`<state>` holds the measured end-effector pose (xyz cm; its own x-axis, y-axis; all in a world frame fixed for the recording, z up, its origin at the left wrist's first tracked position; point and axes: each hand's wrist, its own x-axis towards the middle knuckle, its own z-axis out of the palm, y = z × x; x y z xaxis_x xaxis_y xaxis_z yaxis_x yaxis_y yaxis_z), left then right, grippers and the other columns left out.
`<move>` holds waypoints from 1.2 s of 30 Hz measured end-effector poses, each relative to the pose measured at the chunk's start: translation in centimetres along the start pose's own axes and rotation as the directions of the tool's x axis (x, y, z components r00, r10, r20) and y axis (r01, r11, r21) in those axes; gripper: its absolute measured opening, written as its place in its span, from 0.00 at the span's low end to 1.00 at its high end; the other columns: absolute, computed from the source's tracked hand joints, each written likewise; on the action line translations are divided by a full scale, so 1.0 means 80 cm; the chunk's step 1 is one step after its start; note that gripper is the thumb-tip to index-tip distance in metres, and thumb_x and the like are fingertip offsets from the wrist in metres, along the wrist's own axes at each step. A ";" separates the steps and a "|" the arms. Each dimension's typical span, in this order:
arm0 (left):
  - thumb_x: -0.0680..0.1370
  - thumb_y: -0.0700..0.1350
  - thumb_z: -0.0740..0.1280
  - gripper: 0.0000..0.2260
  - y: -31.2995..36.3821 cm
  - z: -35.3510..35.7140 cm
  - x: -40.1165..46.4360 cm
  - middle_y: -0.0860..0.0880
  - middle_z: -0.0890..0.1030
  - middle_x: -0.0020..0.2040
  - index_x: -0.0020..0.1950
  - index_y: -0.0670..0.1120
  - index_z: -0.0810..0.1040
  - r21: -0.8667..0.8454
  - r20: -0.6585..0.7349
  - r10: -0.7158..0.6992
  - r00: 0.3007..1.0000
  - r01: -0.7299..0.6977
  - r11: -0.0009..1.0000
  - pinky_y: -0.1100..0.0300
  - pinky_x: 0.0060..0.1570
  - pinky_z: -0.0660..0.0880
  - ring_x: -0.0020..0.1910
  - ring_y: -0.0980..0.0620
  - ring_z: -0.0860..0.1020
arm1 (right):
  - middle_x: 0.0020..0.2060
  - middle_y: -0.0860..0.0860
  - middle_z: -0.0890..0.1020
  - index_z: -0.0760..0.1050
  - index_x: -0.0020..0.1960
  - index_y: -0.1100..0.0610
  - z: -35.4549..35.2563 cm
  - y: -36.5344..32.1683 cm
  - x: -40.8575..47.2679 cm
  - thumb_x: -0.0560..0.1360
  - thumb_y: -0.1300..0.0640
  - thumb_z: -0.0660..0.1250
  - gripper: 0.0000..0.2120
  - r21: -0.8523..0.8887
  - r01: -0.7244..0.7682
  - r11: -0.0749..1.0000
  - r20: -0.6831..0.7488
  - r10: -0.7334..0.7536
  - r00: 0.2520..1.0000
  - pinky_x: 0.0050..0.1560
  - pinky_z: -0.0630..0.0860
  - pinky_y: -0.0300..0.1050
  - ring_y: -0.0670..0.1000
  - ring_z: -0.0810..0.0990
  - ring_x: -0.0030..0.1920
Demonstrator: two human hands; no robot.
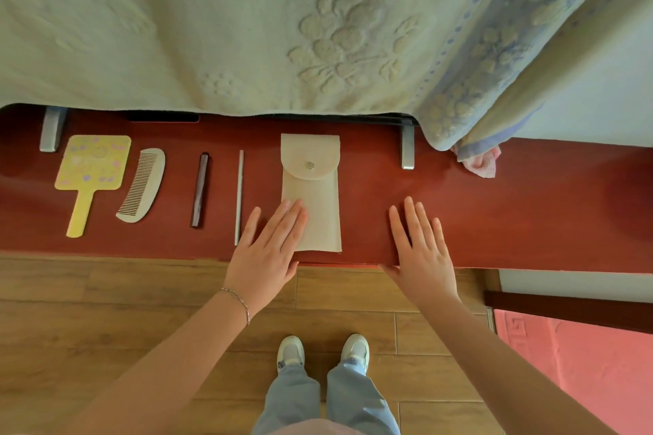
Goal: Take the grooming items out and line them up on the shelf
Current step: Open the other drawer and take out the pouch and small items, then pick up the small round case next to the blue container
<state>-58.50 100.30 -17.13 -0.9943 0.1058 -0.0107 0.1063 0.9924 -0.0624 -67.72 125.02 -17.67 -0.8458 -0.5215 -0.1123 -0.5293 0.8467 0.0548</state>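
On the red-brown shelf lie, from left to right, a yellow hand mirror, a pale wooden comb, a dark brown stick-shaped item and a thin silver file. A beige snap-flap pouch lies flat to their right, its flap closed. My left hand rests flat with its fingers on the pouch's lower left corner. My right hand lies flat and open on the bare shelf right of the pouch, touching nothing else.
A pale quilted bedspread hangs over the back of the shelf, with two grey metal brackets under it. A pink cloth pokes out at the right. Below are a wooden floor, a pink rug and my shoes.
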 end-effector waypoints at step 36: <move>0.79 0.57 0.46 0.27 0.198 -0.148 0.121 0.48 0.74 0.66 0.68 0.43 0.71 -0.202 -0.129 0.429 0.894 -0.447 0.871 0.55 0.64 0.62 0.66 0.51 0.71 | 0.66 0.53 0.75 0.67 0.69 0.58 -0.105 0.155 -0.250 0.67 0.45 0.62 0.33 0.247 -0.672 0.698 -0.144 0.712 0.687 0.71 0.44 0.41 0.48 0.61 0.69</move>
<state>-66.49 117.80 -6.43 -0.8441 0.5282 0.0926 0.5362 0.8303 0.1520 -57.97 145.08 -6.43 -0.9676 0.2297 0.1046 0.2156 0.9677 -0.1309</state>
